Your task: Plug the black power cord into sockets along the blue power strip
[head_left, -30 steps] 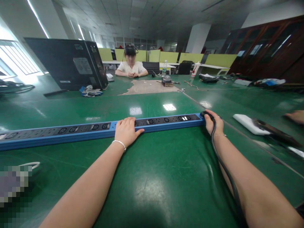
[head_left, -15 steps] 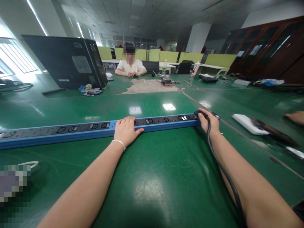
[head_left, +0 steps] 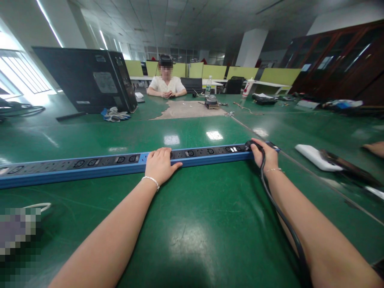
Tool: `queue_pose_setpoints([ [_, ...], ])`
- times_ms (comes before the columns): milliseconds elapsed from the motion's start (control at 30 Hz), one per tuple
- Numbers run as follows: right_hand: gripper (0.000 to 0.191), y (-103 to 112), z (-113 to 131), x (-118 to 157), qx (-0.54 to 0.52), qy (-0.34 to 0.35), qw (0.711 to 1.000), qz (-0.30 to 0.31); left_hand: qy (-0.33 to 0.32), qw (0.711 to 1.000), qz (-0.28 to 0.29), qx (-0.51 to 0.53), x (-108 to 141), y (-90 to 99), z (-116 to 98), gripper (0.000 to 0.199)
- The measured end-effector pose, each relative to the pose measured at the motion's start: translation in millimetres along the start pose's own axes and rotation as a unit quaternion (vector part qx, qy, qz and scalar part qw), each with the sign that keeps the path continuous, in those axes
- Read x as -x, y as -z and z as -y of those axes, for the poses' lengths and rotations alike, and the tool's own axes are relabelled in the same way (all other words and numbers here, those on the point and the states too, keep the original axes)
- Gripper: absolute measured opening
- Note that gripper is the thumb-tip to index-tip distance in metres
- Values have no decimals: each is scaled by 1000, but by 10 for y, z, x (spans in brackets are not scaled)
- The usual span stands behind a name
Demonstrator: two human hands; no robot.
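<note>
A long blue power strip (head_left: 99, 168) with black sockets lies across the green table (head_left: 198, 208). My left hand (head_left: 160, 165) is wrapped over the strip near its middle, thumb along the front side. Near the strip's right end, my right hand (head_left: 265, 154) grips a black plug (head_left: 249, 145) at the sockets. Whether the plug is fully seated cannot be made out. Its black cable (head_left: 277, 210) runs down along my right forearm.
Across the table sits a person (head_left: 167, 82). A black computer case (head_left: 87, 80) and gloves (head_left: 115, 115) are at the back left. At the right lie a white object (head_left: 316, 157) and a dark one (head_left: 348, 164); another person's hand (head_left: 375, 148) shows at the edge.
The view has shifted very slightly, so the scene sits a little further right. Both hands keep their hold on the strip and the plug.
</note>
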State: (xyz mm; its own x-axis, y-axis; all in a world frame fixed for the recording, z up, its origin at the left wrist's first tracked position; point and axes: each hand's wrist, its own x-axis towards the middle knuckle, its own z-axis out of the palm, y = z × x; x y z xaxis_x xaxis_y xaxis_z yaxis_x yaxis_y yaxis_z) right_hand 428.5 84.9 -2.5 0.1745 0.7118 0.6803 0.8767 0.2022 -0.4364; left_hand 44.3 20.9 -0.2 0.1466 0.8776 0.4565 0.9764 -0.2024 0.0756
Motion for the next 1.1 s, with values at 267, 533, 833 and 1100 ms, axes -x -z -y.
queue_pose_setpoints([
  [267,36,-7,48,74,29,11,999,17,-2,1000,-2,-7,3,-8,7,59],
  [533,39,-31,76,158,36,-32,999,13,-5,1000,-3,-11,-3,-3,11,58],
  [833,40,-38,309,20,-122,-19,982,-142,-9,1000,-9,-16,-6,-16,11,59],
  [1100,36,-233,904,229,-81,50,994,54,-5,1000,-11,-9,-3,-27,12,61],
])
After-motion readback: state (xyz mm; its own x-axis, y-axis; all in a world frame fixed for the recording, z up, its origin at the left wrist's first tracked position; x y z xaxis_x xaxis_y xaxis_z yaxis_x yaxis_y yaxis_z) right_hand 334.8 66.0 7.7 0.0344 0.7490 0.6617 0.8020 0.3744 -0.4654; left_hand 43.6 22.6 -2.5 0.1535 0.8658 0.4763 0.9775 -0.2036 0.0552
